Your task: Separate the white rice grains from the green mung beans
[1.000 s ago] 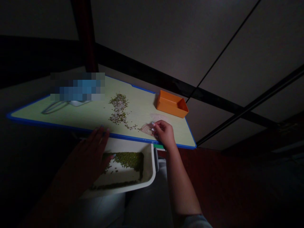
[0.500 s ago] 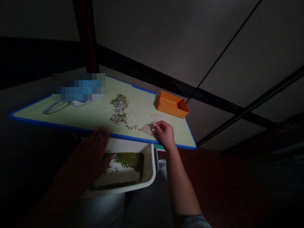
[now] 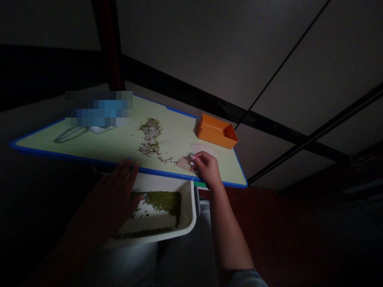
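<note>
My right hand (image 3: 206,165) is over the right part of a pale, blue-rimmed board (image 3: 191,135), with thumb and forefinger pinched together. Whatever they hold, if anything, is too small to make out. Just left of its fingertips a thin trail of small green and pale grains (image 3: 167,160) leads to a larger scattered patch of green and whitish grains (image 3: 150,137). My left hand (image 3: 119,187) lies in shadow with its fingers stretched out at the board's front edge. Its thumb reaches over a white bin (image 3: 191,215) that holds green grains (image 3: 163,201).
An orange open box (image 3: 218,133) sits at the board's back right corner. At the back left lies a partly blurred blue thing (image 3: 103,113) with a looped cord (image 3: 70,134). Dark cabinet panels (image 3: 254,59) rise behind the board. Reddish floor (image 3: 269,223) shows on the right.
The fingertips of my right hand have shifted very slightly. My left hand, the grains, the bin and the orange box look the same.
</note>
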Demonstrator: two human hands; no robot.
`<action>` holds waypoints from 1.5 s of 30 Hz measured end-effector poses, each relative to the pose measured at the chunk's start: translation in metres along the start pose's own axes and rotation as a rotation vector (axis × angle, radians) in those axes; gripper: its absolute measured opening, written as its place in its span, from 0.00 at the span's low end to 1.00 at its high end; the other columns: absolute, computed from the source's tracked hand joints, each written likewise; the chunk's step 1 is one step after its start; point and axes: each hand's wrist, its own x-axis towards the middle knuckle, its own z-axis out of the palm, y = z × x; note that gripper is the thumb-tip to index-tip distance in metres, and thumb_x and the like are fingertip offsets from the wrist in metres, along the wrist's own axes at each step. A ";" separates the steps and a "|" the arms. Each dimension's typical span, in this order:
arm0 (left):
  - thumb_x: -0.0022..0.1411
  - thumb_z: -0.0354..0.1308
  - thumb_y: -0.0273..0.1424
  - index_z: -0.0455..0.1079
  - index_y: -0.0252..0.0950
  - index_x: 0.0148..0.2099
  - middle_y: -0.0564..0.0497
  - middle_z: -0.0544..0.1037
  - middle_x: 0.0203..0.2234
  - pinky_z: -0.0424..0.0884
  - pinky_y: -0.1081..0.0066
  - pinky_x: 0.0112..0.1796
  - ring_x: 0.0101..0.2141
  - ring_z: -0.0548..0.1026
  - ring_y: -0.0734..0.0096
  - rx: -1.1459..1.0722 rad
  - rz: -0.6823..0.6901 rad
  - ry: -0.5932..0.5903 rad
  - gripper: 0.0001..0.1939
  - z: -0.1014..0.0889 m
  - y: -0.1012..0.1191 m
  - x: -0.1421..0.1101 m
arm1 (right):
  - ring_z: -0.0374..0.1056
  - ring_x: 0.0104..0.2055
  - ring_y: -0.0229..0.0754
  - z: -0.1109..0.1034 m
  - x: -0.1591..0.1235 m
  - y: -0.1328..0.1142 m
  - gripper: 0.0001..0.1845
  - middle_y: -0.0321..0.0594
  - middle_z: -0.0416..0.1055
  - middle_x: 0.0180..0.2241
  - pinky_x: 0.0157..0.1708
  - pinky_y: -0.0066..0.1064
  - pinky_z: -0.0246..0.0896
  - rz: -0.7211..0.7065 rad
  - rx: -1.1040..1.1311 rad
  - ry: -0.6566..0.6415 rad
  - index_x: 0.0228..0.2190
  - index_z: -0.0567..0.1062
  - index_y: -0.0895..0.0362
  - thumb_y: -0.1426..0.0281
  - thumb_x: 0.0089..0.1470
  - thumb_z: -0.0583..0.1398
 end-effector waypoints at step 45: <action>0.61 0.44 0.43 0.41 0.31 0.69 0.35 0.53 0.68 0.59 0.48 0.61 0.68 0.52 0.50 0.008 -0.003 -0.003 0.39 -0.001 0.001 -0.001 | 0.68 0.26 0.37 0.001 0.007 -0.001 0.12 0.35 0.74 0.24 0.28 0.26 0.57 -0.022 -0.305 0.131 0.28 0.73 0.55 0.60 0.56 0.58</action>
